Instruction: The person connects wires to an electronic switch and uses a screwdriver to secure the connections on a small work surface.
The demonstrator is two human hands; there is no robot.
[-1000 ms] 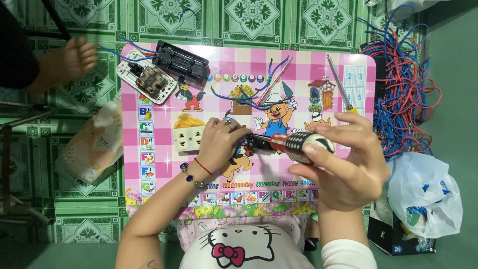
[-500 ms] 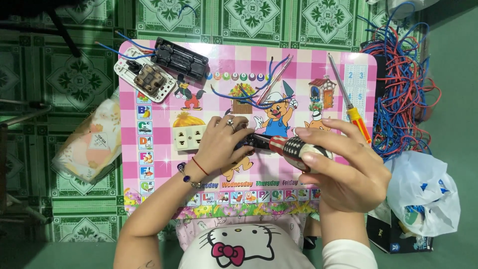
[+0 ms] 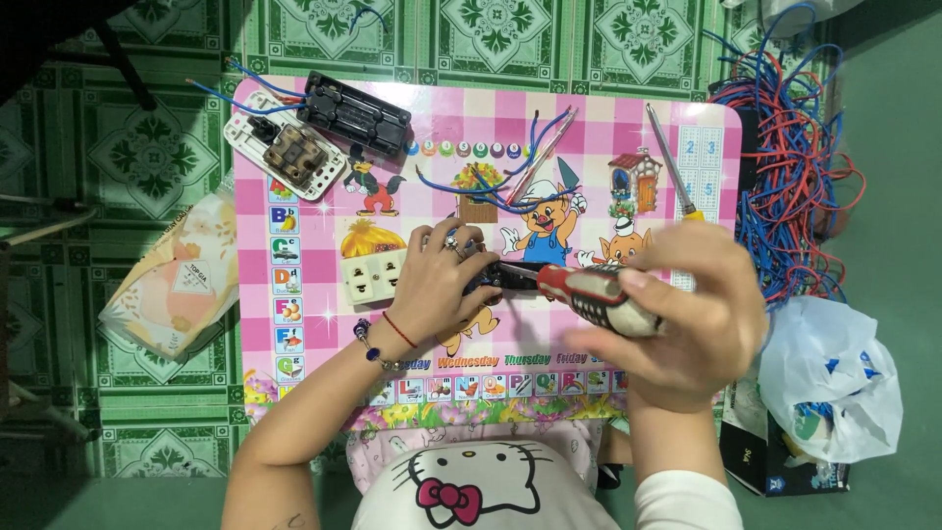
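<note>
**Head view: screwdriver on small dark part, both hands busy**

Head cam, looking straight down on a pink cartoon table point(image 3: 294, 344) set on green patterned floor tiles.

- Right hand point(image 3: 687, 314): closed around the red-and-black handle of a screwdriver point(image 3: 589, 294). Shaft lies roughly level, tip pointing left.
- Left hand point(image 3: 437, 280): fingers curled down, pinning a small dark part point(image 3: 483, 278) at table centre. Screwdriver tip meets that part; the exact contact point is hidden by the fingers.
- Cream socket point(image 3: 373, 278): just left of the left hand, touching or nearly so.
- Back-left corner: black battery holder point(image 3: 353, 116) beside a white switch plate point(image 3: 285, 155), red and blue leads attached.
- Second screwdriver point(image 3: 670, 162) lies loose near the right edge.
- Off the table, right: tangle of red and blue wires point(image 3: 795, 177), white plastic bag point(image 3: 834, 383) below it.
- Off the table, left: a wrapped packet point(image 3: 177, 285).
</note>
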